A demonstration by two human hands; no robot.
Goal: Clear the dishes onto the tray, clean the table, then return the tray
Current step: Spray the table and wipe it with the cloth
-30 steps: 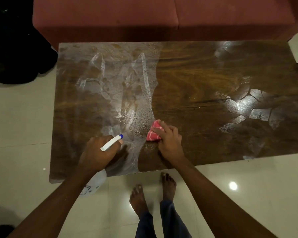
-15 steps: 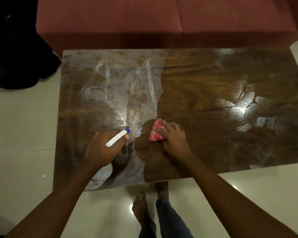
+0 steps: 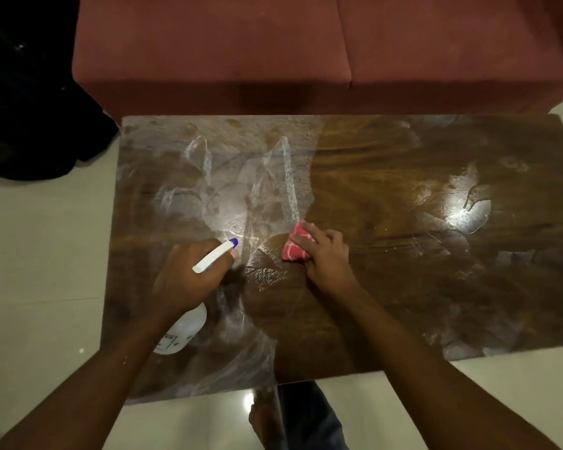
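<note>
A low wooden table (image 3: 403, 280) with a glossy top fills the middle of the view; its left half is streaked with wet, soapy film. My left hand (image 3: 182, 280) grips a white spray bottle (image 3: 182, 332) with a blue-tipped nozzle, held just above the table's near left part and pointing right. My right hand (image 3: 325, 258) presses a folded pink cloth (image 3: 294, 246) flat on the tabletop, right of the nozzle, at the border between the wet streaks and the wiped wood. No dishes or tray are in view.
A red sofa (image 3: 306, 50) stands directly behind the table's far edge. A black heap (image 3: 23, 108) lies on the pale tiled floor at the far left. My bare feet and trouser legs (image 3: 293, 417) are at the table's near edge.
My right hand has slid the pink cloth away from me across the table, leaving a wiped patch behind it. My left hand with the bottle has moved forward too. My head has drawn back.
</note>
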